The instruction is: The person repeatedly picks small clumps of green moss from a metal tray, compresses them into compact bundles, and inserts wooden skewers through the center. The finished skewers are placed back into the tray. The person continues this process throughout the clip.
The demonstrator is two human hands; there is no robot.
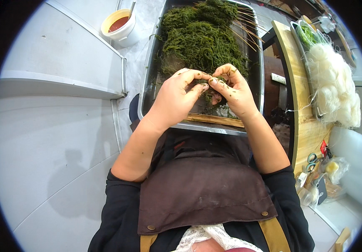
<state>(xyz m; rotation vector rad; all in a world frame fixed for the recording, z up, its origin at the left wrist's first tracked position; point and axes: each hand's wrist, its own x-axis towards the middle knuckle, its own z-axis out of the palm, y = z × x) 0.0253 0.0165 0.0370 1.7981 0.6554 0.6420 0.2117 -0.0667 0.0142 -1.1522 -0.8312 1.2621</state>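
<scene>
Over the near part of a deep metal tray (148, 63), my left hand (173, 95) and my right hand (236, 94) meet almost fingertip to fingertip. Both are closed in a pinch on a small bit of dark green seaweed strands (219, 79). Green scraps stick to the fingers. Whether a thin stick is also between them, I cannot make out. Just beyond my hands lies a large heap of the same green strands (202, 44). Below my hands, a row of thin wooden skewers (214, 120) lies along the tray's near edge.
More skewers (248, 31) poke out of the heap's right side. Left of the tray stands a white bucket (124, 35) holding reddish liquid. On the right, a wooden table (300, 96) bears white noodle-like bundles (331, 84). Scissors (312, 161) and plastic bags (336, 168) sit lower right.
</scene>
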